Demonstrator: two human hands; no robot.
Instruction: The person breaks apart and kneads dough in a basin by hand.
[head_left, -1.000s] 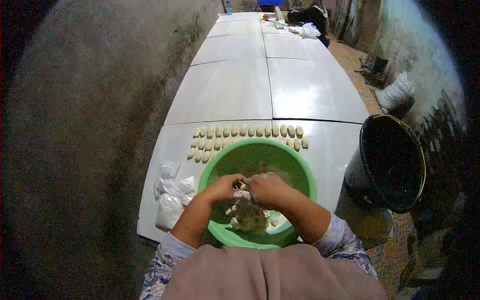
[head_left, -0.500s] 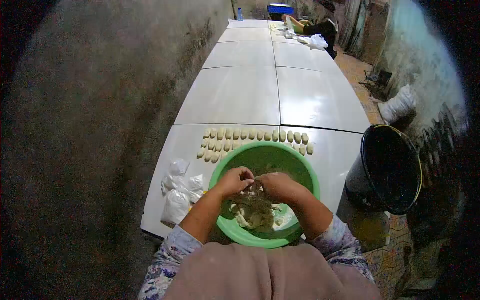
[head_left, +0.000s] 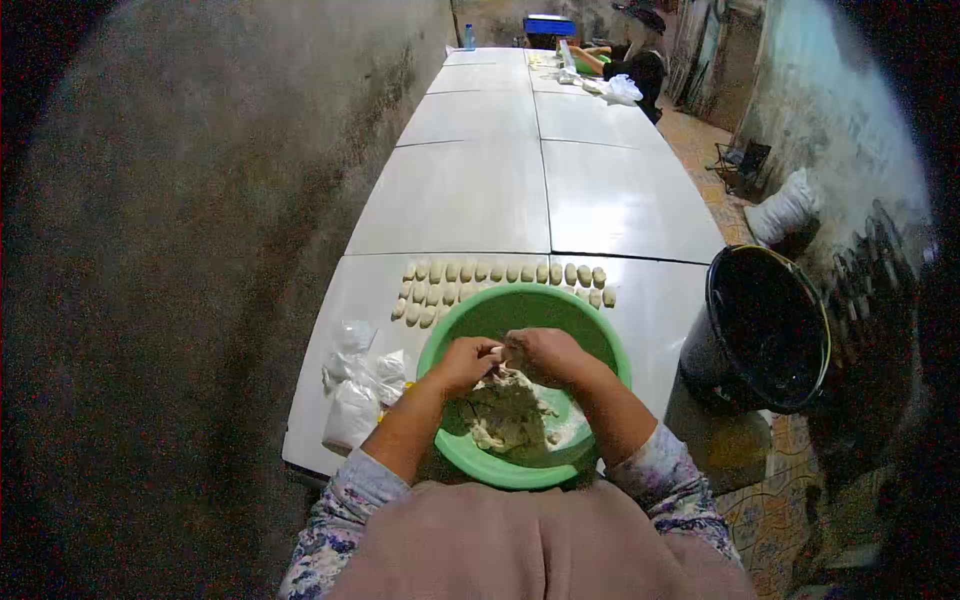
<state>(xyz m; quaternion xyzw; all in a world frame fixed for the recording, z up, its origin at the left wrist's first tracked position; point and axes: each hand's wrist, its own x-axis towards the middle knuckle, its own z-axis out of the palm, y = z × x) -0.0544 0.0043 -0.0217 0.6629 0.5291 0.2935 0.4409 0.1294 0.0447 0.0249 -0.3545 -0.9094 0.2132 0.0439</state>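
Observation:
A green plastic basin (head_left: pixel 523 478) sits at the near end of the table, with a mass of pale dough (head_left: pixel 508 418) and some white flour in it. Over the basin my left hand (head_left: pixel 466 364) is closed, fingertips pinching a small pale bit of dough. Right beside it, my right hand (head_left: pixel 545 352) is curled with its fingertips against the same spot; my fingers hide most of what lies between them. Beyond the basin, small oblong dough pieces (head_left: pixel 497 272) lie in rows on the white tabletop (head_left: pixel 450 195).
Knotted plastic bags of white powder (head_left: pixel 352 412) lie left of the basin. A black bucket (head_left: pixel 765 330) stands to the right. At the table's far end, another person (head_left: pixel 640 70) works near white plastic bags (head_left: pixel 620 90) and a blue crate (head_left: pixel 549 26). A wall runs along the left.
My right hand has risen a little and curled more, close to my left fingertips. Pale dough now shows between them. The view has shifted slightly.

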